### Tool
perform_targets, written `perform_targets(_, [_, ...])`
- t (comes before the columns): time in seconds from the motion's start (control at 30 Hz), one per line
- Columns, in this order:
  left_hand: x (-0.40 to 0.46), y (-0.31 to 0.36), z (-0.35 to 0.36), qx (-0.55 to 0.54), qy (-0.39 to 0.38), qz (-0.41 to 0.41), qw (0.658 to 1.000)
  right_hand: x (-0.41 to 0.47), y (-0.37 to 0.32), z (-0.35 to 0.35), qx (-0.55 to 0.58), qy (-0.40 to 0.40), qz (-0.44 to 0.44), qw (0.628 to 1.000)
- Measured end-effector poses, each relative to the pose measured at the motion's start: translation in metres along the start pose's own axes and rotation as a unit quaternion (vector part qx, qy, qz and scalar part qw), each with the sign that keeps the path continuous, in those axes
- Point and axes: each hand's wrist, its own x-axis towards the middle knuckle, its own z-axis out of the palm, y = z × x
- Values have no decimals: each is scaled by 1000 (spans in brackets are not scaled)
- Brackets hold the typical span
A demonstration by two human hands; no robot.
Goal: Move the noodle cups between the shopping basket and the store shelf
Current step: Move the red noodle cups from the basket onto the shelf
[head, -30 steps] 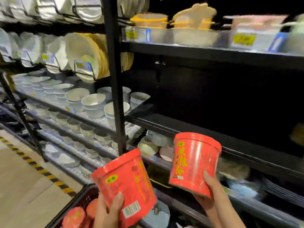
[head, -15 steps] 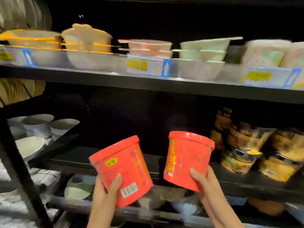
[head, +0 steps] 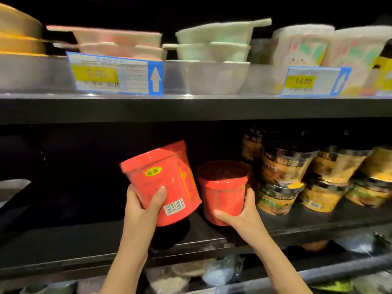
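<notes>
On the dark store shelf, read from the left:
Shelf board: the black middle shelf (head: pixel 63 240) is bare on its left part.
Left hand: the left hand (head: pixel 144 206) grips the left noodle cup (head: pixel 163 181) round its lower side, thumb across the front beside the barcode label.
Left noodle cup: red, tilted with its lid towards the camera and to the left, held above the shelf board, not resting on it.
Right noodle cup: a second red cup (head: pixel 222 192) just beside the first, upright, its base at or just over the board; contact cannot be told.
Right hand: the right hand (head: pixel 239 211) is clamped on this cup's lower right side, thumb under its front edge.
Neighbours: stacked black-and-yellow noodle cups (head: pixel 297 172) stand just right of the red one on the same shelf.
Upper shelf: pink bowls (head: pixel 118 42), green bowls (head: pixel 214 41) and price tags (head: pixel 114 73), all blurred.
</notes>
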Motion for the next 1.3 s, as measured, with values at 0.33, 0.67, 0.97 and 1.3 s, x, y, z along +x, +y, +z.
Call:
perform_targets(0.33, [57,10,57,36,-66,58,996,15,8,5,-78,67,24,994])
perform_targets(0.67, [86,2,118,113,-121,114,980,19,12,3,-129,80,0,988])
perform_targets(0.97, [81,-19,125,166,-189,153,956,18,11,1,-114,85,-9,990])
perform_targets(1.3, [87,-27,129,177,-216,176,944,18,9,1,-106,81,10,991])
